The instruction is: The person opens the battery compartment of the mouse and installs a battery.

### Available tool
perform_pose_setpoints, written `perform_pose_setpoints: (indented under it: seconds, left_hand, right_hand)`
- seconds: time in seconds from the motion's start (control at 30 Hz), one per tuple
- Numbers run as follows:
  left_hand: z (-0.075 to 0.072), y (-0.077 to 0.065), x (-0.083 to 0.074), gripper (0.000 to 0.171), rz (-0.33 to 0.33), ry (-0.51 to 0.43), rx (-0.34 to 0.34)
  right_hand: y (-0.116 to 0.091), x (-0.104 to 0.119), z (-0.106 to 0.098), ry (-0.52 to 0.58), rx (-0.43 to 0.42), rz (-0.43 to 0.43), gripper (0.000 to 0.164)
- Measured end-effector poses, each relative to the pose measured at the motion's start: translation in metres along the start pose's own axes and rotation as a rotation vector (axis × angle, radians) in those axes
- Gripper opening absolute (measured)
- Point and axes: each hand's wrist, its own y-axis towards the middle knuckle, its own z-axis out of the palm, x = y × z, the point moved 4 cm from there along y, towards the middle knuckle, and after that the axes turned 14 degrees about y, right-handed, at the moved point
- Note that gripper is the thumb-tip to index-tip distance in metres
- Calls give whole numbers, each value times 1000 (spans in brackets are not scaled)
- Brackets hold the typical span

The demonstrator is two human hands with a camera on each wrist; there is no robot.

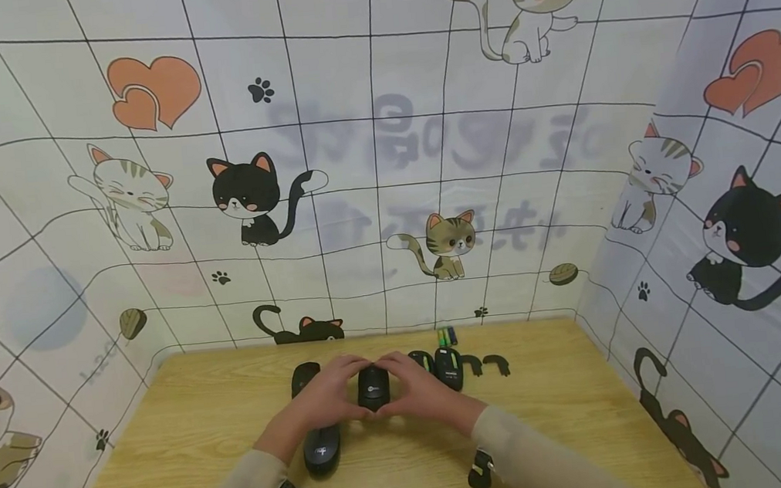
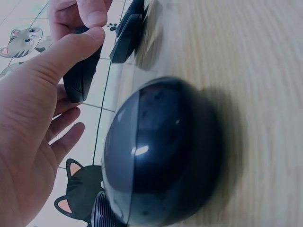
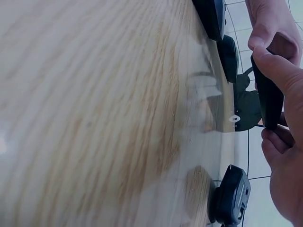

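A black computer mouse (image 1: 374,389) is held between both hands above the wooden table, its logo side toward the head camera. The left hand (image 1: 337,392) grips its left side, with the thumb at the near end and fingers at the far end. From the other side the right hand (image 1: 413,388) holds it the same way; the two hands' fingertips nearly meet. In the left wrist view the held mouse (image 2: 83,71) shows edge-on, partly covered by the thumb. The right wrist view shows its dark thin side (image 3: 269,92). Its underside is hidden from the head view.
A glossy black mouse (image 1: 322,451) lies beside the left forearm; another dark mouse (image 1: 304,375) is behind it, partly hidden. Right of the hands lie two opened black devices (image 1: 449,368), two curved black covers (image 1: 497,363) and small batteries (image 1: 447,337). A cat-print curtain (image 1: 373,199) surrounds the table.
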Motion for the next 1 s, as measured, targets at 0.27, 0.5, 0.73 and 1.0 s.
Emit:
perform_pose_setpoints:
  seconds: [0.27,0.5,0.73,1.0]
  left_hand:
    - [4,-2,-15,90,16,-86,-25]
    - [11,-3,-26,91,9,-135,-19]
    - [15,-3,-32,91,27,-152,-51]
    - [19,-5,-40,90,30,-231,-84]
  right_hand:
    - [-22,-1,-11,53,-27,-3,88]
    - [-37,-3,-17,97,-40,5,86]
    - [-46,-2,-20,109,-55,-2,85]
    - [-54,0,-25,120,-58,6,87]
